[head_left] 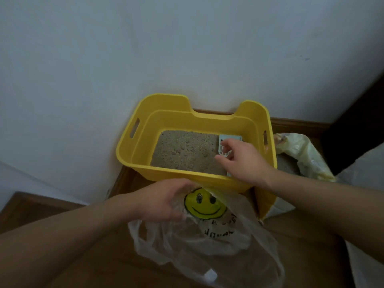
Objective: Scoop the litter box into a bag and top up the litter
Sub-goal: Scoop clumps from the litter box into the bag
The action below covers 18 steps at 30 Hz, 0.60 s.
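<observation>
A yellow litter box point(145, 121) stands against the wall, holding grey-brown litter point(185, 150) with small clumps. A pale blue slotted scoop point(228, 140) lies in the box at its right side. My right hand point(241, 159) reaches into the box over the scoop, fingers spread and loosely bent, touching it; I see no closed grip. My left hand point(164, 200) grips the edge of a clear plastic bag point(207, 242) with a yellow smiley face, just in front of the box.
An open sack of litter point(301, 154) stands to the right of the box. The floor point(41, 206) is brown wood. A white wall rises behind, and a dark panel point(361, 125) stands at the right.
</observation>
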Tool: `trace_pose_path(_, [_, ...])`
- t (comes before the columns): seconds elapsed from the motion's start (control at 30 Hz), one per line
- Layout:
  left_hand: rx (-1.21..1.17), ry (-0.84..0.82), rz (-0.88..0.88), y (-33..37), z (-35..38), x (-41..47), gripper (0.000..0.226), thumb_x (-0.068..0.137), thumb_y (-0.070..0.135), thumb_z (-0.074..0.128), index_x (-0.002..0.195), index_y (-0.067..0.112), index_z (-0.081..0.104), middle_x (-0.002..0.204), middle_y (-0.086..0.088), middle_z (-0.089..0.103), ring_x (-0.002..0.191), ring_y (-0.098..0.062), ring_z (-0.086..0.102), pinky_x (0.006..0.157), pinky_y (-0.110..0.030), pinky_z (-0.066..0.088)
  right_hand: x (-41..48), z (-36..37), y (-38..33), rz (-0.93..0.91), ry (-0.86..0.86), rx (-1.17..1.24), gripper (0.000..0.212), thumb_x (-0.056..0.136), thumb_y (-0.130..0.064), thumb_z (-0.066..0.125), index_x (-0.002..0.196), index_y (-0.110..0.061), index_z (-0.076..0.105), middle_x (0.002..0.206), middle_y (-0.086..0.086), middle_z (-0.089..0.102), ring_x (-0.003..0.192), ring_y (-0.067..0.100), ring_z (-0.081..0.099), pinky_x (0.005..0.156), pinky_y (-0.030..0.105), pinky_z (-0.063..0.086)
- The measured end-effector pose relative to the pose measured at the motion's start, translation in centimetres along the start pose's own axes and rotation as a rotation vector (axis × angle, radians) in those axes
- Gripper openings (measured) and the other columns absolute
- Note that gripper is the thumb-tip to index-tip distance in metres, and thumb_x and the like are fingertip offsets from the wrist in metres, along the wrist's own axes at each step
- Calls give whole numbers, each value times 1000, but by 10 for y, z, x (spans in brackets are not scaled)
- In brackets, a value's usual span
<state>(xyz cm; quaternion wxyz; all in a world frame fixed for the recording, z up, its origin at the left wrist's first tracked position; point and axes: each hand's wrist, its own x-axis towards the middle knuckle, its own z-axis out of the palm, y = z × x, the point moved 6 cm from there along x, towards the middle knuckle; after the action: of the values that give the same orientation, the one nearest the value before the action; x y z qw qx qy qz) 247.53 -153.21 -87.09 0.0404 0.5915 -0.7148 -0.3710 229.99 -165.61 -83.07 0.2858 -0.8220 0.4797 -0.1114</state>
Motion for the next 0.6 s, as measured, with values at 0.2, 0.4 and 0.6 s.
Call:
trace_pose_path(0.2, [-40, 25, 27, -2, -5, -3, 88, 79, 39, 79, 151, 34, 29, 150, 19, 38, 135, 4, 38, 114, -23, 35, 25, 16, 24, 131, -106, -114, 77, 88, -53, 65, 149, -15, 37, 141, 9, 55, 123, 25, 56, 98, 37, 52])
trace_pose_path(0.4, [-132, 52, 59, -8, -6, -1, 88, 78, 41, 80, 150, 37, 31, 146, 21, 42, 131, 9, 41, 111, -26, 39, 38, 34, 44, 199, -233, -206, 75, 90, -52, 63, 151, -21, 35, 150, 10, 47, 129, 28, 52, 101, 37, 48])
trace_pose_path(0.6, [-235, 65, 68, -9, -8, 1, 75, 77, 36, 82, 141, 36, 43, 135, 23, 53, 123, 9, 50, 105, -27, 46, 47, 54, 59, 250, -440, -296, 72, 93, -56, 55, 154, -25, 32, 157, 9, 34, 142, 28, 36, 112, 36, 34])
